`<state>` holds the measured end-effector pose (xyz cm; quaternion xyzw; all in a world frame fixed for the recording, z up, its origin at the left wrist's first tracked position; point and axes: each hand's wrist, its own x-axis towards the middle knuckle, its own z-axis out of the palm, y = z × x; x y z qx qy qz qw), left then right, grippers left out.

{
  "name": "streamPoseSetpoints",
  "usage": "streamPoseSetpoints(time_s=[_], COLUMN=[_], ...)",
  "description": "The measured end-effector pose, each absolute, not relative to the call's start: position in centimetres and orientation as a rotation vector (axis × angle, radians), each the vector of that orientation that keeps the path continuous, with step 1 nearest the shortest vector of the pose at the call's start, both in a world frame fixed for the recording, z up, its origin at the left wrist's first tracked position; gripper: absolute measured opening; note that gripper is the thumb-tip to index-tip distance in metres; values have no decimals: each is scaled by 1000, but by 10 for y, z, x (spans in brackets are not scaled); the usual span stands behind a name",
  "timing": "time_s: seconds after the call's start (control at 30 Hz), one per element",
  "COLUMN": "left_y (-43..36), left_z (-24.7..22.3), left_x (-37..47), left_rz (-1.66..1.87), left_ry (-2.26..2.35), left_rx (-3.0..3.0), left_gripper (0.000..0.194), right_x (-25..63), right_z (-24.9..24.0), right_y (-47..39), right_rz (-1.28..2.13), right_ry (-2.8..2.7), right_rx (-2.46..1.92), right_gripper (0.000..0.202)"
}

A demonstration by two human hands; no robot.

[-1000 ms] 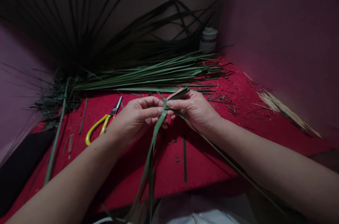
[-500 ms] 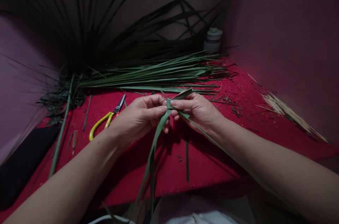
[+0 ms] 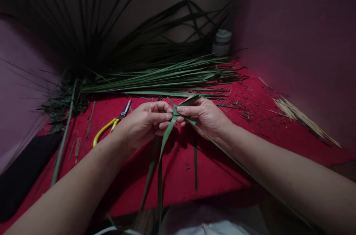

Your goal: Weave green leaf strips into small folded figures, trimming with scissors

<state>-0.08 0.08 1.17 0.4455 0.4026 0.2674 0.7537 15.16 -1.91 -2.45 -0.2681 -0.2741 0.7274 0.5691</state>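
Observation:
Between my two hands is a small folded knot of green leaf strips, above the red cloth. My left hand pinches its left side with thumb and forefinger. Pressed on the right side of the knot is the thumb of my right hand, its fingers curled underneath. A folded strip end sticks up over the right forefinger. Long strip tails hang down below the knot toward my lap, and one runs to the lower right along my right forearm. The fold's underside is hidden by my fingers.
Yellow-handled scissors lie beside my left forearm. Behind my hands is a pile of long green leaves. A white bottle stands at the back; pale thin sticks lie right. A black object rests at left on the red cloth.
My left fingers have shifted slightly left and curled in more at the knot's edge. The hanging tails have swung and spread apart. My right thumb still presses the knot.

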Motion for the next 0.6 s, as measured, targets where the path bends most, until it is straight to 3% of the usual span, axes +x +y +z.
streamPoseSetpoints(time_s=[0.1,0.33,0.6], left_y=[1,-5,-9], left_z=[9,7,10], left_x=[0,5,6], left_rz=[662,748,836], left_ry=[858,941,1043], left_rx=[988,1102,1166], left_gripper=[3,21,14], right_x=[153,154,153], right_z=[-24,-23,-17], right_y=[-18,-16,-20], right_rz=[1730,1774,1768], right_ry=[-630,-582,-555], right_rx=[-640,-692,-687], right_gripper=[7,6,8])
